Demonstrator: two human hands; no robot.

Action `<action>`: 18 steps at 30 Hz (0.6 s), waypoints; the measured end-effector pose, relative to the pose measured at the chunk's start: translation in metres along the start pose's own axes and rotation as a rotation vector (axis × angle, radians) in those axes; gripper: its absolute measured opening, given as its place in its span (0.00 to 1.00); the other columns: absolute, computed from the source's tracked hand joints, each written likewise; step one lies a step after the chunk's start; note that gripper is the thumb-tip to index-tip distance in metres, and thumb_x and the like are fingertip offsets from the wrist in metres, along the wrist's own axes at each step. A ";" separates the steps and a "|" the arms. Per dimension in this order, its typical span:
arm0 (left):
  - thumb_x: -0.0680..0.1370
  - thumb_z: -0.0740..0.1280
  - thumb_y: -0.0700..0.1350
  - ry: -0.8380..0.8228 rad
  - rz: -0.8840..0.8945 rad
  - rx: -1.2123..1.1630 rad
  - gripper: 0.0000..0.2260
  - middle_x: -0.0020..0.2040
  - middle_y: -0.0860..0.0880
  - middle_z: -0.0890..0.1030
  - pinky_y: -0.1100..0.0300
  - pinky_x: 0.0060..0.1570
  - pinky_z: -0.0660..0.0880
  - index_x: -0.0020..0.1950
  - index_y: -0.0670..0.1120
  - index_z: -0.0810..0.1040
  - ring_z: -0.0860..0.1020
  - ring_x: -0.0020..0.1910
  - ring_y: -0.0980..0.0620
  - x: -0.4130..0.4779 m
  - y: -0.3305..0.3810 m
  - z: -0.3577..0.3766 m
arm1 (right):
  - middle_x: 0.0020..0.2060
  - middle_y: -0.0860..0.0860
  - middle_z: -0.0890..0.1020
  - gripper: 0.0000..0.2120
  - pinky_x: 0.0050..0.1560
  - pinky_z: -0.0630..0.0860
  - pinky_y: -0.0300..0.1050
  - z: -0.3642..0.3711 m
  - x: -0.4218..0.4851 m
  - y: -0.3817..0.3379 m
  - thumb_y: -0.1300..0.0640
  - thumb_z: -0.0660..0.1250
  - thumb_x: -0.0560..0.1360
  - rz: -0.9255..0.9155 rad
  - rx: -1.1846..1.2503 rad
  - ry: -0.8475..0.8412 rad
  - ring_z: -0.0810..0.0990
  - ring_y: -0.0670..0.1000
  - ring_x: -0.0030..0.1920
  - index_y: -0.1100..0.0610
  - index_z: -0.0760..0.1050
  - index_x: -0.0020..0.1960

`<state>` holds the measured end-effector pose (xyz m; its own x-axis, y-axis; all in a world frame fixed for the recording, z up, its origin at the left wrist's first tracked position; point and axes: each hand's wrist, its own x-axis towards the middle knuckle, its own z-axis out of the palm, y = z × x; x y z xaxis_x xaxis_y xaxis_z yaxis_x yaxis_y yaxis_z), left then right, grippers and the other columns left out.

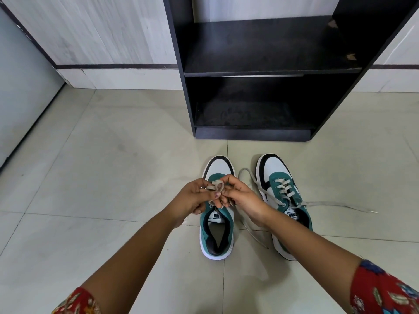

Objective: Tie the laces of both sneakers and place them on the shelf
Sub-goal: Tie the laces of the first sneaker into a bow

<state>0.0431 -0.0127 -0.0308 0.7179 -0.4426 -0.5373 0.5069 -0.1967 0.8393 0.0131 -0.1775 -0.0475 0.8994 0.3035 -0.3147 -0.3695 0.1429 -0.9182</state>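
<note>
Both hands meet over the left sneaker, and the fingers are busy. Left hand is curled shut, pinching a strand of the beige lace; right hand is closed too, fingertips nipping the small loop that stands up between them. The two hands touch knuckle to knuckle right above the shoe's tongue, so I'd say the bow on this first shoe is mid-knot, not yet pulled tight.

Now the relation that counts: the right sneaker sits just beside the first, on the right-hand side, toe pointing away toward the shelf, long axis running almost parallel to its partner. The right hand is clearly the nearer one for it. Its flat woven laces lie loose, one end trailing out across the tile to the right, another curving off near the toe, a third running back along the floor between the shoes.

Both shoes look like teal suede-type panels over white, with black trim and thick white rubber soles. Straight ahead, beyond the toes, stands the black shelf unit, matte laminate boards, two open bays, nothing in them. Floor is pale glossy tile.
</note>
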 end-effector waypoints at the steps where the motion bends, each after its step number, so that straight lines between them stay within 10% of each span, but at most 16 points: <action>1: 0.74 0.68 0.38 0.015 -0.010 0.000 0.09 0.30 0.47 0.82 0.69 0.19 0.58 0.51 0.40 0.71 0.62 0.17 0.57 0.001 0.000 -0.001 | 0.29 0.53 0.71 0.05 0.34 0.68 0.36 -0.001 0.000 0.001 0.65 0.58 0.73 -0.011 0.025 -0.014 0.70 0.45 0.29 0.58 0.68 0.47; 5: 0.73 0.70 0.38 0.078 0.017 0.059 0.08 0.35 0.40 0.82 0.68 0.19 0.60 0.43 0.42 0.70 0.64 0.18 0.58 0.002 0.000 -0.002 | 0.27 0.52 0.74 0.03 0.33 0.71 0.38 -0.002 0.002 0.006 0.62 0.58 0.78 -0.018 0.053 0.035 0.72 0.47 0.27 0.59 0.67 0.45; 10: 0.71 0.72 0.42 0.411 0.520 0.837 0.06 0.43 0.53 0.82 0.73 0.34 0.69 0.40 0.47 0.75 0.77 0.37 0.58 0.000 -0.007 0.001 | 0.20 0.50 0.76 0.10 0.33 0.66 0.46 -0.001 0.011 0.006 0.61 0.55 0.79 0.107 0.075 0.152 0.73 0.48 0.21 0.59 0.70 0.41; 18: 0.67 0.70 0.36 0.247 0.963 1.355 0.14 0.43 0.47 0.83 0.61 0.23 0.72 0.49 0.47 0.72 0.76 0.28 0.46 0.003 -0.011 -0.004 | 0.20 0.49 0.72 0.10 0.32 0.63 0.43 0.002 0.013 -0.001 0.62 0.56 0.79 0.217 0.093 0.145 0.70 0.47 0.23 0.61 0.74 0.44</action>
<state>0.0412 -0.0085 -0.0419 0.6194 -0.7294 0.2904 -0.7850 -0.5718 0.2382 0.0253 -0.1720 -0.0501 0.8185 0.1990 -0.5390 -0.5710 0.1768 -0.8017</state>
